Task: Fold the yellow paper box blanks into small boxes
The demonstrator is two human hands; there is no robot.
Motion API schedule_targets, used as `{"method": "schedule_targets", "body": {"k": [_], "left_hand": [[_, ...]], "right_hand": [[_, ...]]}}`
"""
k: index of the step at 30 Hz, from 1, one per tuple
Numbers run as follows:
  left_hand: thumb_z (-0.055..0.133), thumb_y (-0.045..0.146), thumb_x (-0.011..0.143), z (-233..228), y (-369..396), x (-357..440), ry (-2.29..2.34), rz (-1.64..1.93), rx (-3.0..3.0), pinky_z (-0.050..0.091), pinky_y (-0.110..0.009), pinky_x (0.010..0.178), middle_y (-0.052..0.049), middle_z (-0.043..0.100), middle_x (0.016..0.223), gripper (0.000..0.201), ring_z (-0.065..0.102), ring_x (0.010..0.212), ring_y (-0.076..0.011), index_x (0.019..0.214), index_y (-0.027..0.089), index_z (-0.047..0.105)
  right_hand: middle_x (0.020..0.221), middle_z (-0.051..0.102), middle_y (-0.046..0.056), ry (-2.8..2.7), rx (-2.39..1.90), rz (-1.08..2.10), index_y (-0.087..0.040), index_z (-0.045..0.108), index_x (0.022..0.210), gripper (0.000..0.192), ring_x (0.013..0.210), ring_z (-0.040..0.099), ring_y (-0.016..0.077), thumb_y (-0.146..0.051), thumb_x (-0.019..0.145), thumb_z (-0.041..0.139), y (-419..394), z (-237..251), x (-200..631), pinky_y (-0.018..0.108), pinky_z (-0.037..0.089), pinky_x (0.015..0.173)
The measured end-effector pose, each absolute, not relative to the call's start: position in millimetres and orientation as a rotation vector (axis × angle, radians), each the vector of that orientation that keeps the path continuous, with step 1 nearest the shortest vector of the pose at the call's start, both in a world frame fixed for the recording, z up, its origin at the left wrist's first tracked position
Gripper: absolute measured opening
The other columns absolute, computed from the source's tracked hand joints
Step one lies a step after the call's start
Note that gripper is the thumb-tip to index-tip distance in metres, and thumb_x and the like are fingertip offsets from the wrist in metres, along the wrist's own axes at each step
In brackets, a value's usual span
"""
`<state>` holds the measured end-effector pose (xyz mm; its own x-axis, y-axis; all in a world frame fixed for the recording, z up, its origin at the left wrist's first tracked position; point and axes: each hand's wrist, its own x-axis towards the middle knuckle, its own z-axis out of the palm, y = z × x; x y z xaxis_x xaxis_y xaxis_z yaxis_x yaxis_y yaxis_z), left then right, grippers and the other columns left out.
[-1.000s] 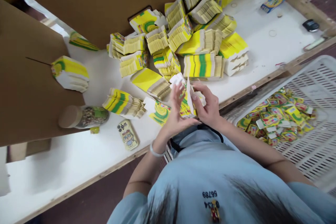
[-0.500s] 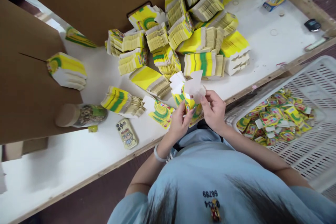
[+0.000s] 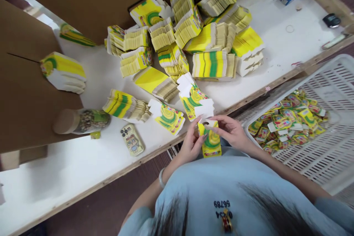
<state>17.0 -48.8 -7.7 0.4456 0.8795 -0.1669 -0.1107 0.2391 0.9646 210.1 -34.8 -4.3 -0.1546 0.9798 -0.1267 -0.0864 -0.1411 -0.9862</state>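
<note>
Brown cardboard sheets (image 3: 30, 92) are leaning at the far left, beside a jar (image 3: 83, 121) and a phone (image 3: 132, 140) on the white tabletop (image 3: 69, 169). Many stacks of flat cartons (image 3: 193, 33) are waiting in the middle, unfolded. We are gripping one small yellow box (image 3: 211, 141) near the tabletop edge, our left hand (image 3: 191, 143) pinching its side, our right hand (image 3: 233, 132) pressing its top flap. The white basket (image 3: 332, 147) at right is holding a modest pile of finished boxes (image 3: 287, 120), so we judge that most work remains.
</note>
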Motion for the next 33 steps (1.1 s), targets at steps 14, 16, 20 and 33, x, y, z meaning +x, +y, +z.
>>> {"method": "schedule_targets", "body": {"k": [14,16,20,33], "left_hand": [[0.047,0.056,0.102,3.6,-35.7,19.3,0.964,0.753,1.303,0.053,-0.042,0.107,-0.014,0.072,0.129,0.054,0.068,0.120,-0.0268,0.138,0.019,0.064],[0.052,0.053,0.100,7.7,-33.2,18.2,1.024,0.737,1.315,0.055,-0.041,0.105,-0.014,0.076,0.122,0.052,0.069,0.118,-0.0267,0.136,0.018,0.066],[0.056,0.050,0.099,9.6,-31.1,16.3,1.090,0.694,1.361,0.062,-0.039,0.089,-0.011,0.079,0.099,0.054,0.074,0.102,-0.0254,0.142,0.018,0.062],[0.036,0.035,0.107,12.3,15.6,-5.0,1.096,0.608,1.902,0.054,-0.030,0.078,-0.007,0.072,0.090,0.049,0.068,0.078,-0.0180,0.151,0.018,0.047]], "right_hand": [[0.133,0.072,0.011,-1.674,-1.025,1.252,-0.027,0.074,0.121,0.043,0.121,0.071,0.0285,-0.053,0.087,0.075,-43.0,-2.5,242.7,0.043,0.061,0.099],[0.128,0.074,0.012,-1.546,-1.117,1.462,-0.026,0.068,0.130,0.048,0.113,0.074,0.0258,-0.048,0.088,0.074,-42.6,6.6,239.3,0.039,0.065,0.088],[0.105,0.078,0.006,-1.253,-1.142,1.798,-0.024,0.060,0.130,0.045,0.087,0.077,0.0180,-0.032,0.089,0.074,-38.9,20.0,227.4,0.032,0.066,0.075],[0.114,0.080,0.008,-1.179,-1.263,1.790,-0.024,0.072,0.125,0.046,0.089,0.078,0.0208,-0.055,0.092,0.066,-24.8,11.4,273.2,0.033,0.066,0.070]]}}
